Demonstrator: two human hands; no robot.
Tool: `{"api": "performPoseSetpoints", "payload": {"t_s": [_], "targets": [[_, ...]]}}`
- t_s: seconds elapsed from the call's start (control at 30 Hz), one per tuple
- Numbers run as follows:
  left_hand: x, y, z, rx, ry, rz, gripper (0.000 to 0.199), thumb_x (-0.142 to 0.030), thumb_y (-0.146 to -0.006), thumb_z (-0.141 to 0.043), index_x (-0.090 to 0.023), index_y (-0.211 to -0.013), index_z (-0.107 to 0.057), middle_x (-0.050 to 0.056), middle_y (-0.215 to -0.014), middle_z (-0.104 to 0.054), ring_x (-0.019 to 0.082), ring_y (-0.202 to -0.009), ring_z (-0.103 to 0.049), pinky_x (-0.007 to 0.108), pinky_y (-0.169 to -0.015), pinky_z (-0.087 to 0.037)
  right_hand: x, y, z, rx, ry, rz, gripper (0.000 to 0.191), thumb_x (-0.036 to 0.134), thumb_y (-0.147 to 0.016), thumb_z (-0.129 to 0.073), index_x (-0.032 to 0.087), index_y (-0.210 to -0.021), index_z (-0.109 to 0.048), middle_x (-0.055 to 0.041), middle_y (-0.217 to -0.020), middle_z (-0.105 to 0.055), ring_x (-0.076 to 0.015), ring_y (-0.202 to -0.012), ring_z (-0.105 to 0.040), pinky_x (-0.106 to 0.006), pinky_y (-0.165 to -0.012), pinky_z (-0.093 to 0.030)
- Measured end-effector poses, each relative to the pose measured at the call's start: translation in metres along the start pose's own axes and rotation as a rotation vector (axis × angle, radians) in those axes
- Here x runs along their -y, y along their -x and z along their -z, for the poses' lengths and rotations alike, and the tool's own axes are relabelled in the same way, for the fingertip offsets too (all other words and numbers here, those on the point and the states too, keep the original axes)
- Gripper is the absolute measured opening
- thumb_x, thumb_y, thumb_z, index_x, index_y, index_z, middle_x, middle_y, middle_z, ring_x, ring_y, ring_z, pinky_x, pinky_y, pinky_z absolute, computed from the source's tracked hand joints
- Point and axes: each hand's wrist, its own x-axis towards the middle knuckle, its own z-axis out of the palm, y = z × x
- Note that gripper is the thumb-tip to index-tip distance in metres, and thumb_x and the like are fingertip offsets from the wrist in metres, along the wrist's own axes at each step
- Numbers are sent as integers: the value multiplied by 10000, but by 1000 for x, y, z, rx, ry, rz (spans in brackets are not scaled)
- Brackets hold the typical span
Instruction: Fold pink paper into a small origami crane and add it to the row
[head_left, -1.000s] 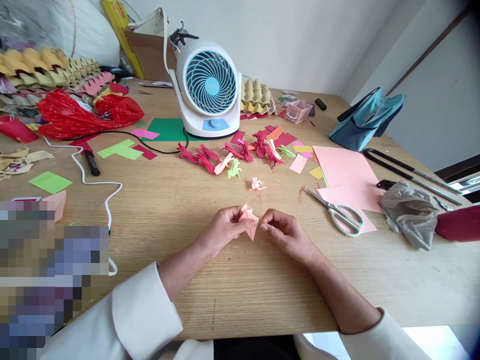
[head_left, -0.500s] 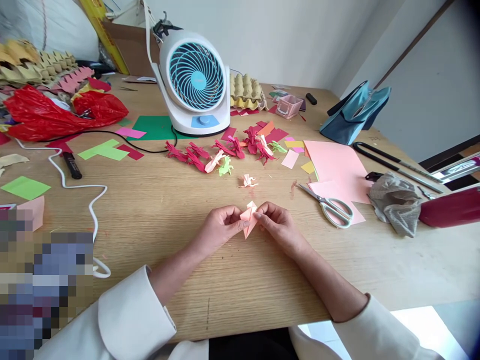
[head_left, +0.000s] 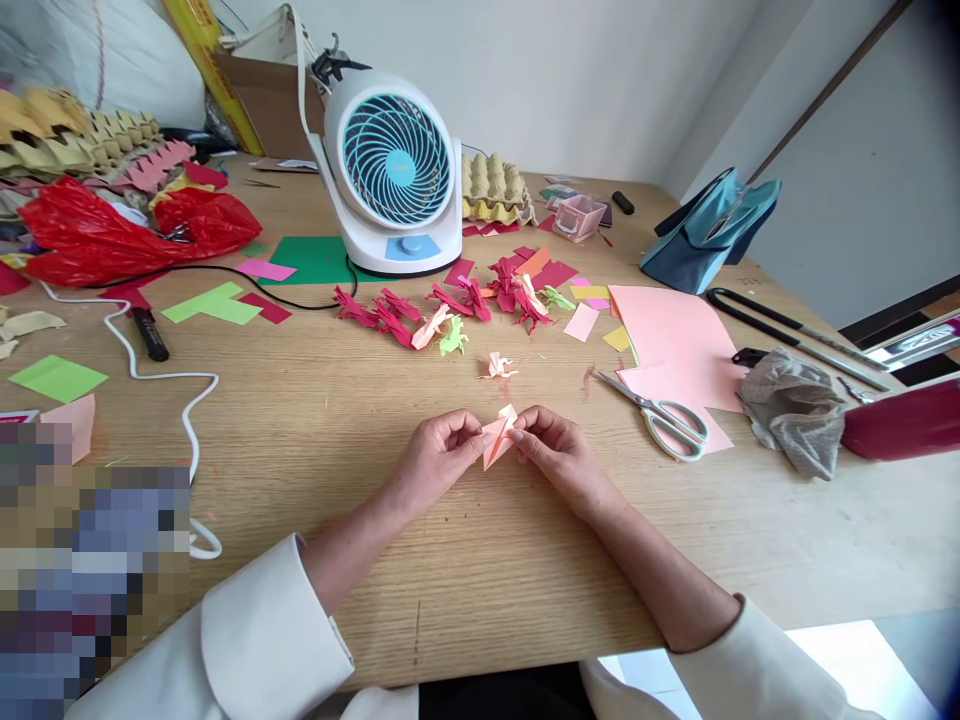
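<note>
Between my two hands is a small folded piece of pale pink paper (head_left: 496, 440), held just above the wooden table. My left hand (head_left: 444, 450) pinches its left edge between thumb and fingers. On the other side, my right hand (head_left: 556, 452) grips the right edge the same way, its thumb lying on the front of the folds. A little beyond the hands sits a finished-looking pale pink origami figure (head_left: 497, 366). Farther back lies a row of similar folded figures, mostly dark red (head_left: 390, 318), with a light green one (head_left: 453, 336) among them.
White-handled scissors (head_left: 667, 422) lie at the right on pink paper sheets (head_left: 667, 335). A white fan (head_left: 397, 165) stands at the back. Green paper pieces (head_left: 214, 303), a black marker (head_left: 152, 335) and a white cord (head_left: 196, 400) are at left. A grey cloth (head_left: 796, 410) rests far right.
The pink paper has tilted, its lower point shifting slightly left and up, and a diagonal fold now shows across its front. Both hands keep their pinch; the view has shifted slightly.
</note>
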Motion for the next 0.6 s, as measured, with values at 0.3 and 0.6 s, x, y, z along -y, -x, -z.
{"api": "performPoseSetpoints", "payload": {"t_s": [0.3, 0.6], "targets": [[2, 2, -3, -47, -64, -37, 321, -388, -836, -620, -184, -656, -450, -45, -595, -454, 92, -566, -418, 210, -537, -320, -3, -1, -1, -1, -30, 12, 398, 549, -756, -735, 203, -845, -562, -2, -766, -591, -119, -647, -498, -258, -596, -413], [1, 8, -11, -134, -128, -111, 244, -331, -810, -689, -216, -966, -540, -34, -682, -616, 112, -570, -568, 214, -578, -429, -7, -1, -10, 17, -122, 45, 453, 552, -740, -750, 225, -909, -487, 4, -782, -595, -138, -687, -584, -274, -606, -474]]}}
